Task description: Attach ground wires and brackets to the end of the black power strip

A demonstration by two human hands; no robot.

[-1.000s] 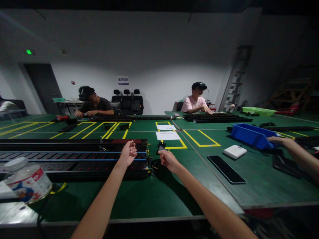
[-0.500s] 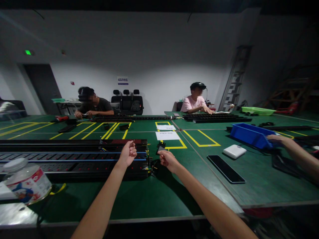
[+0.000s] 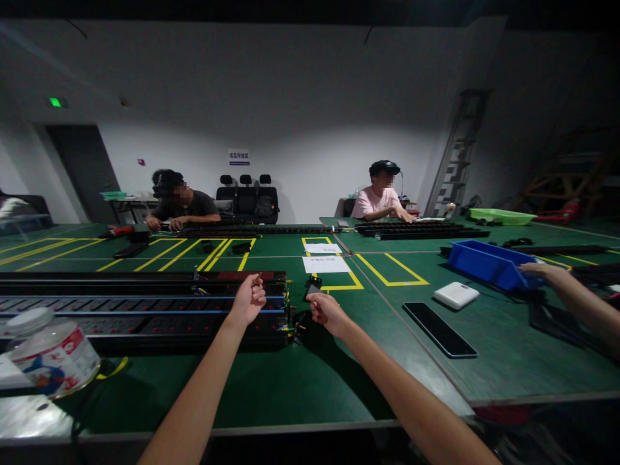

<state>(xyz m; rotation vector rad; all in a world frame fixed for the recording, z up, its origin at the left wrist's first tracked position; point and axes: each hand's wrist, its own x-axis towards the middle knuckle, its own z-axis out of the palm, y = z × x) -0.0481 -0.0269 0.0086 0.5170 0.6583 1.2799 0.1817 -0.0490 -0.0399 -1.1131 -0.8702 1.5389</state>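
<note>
My left hand is closed over the right part of the long black rails; what its fingers pinch, if anything, is too small to make out. To the right of the rail ends, my right hand is closed too, its fingertips at a small dark piece above the green table. Whether the fingers grip that piece cannot be made out. Thin wires and small fittings stick out from the rail ends between my hands.
At left stands a clear jar. On the right lie a phone, a white box and a blue bin, with another person's hand at it. Two people sit across the table. Paper labels lie beyond my hands.
</note>
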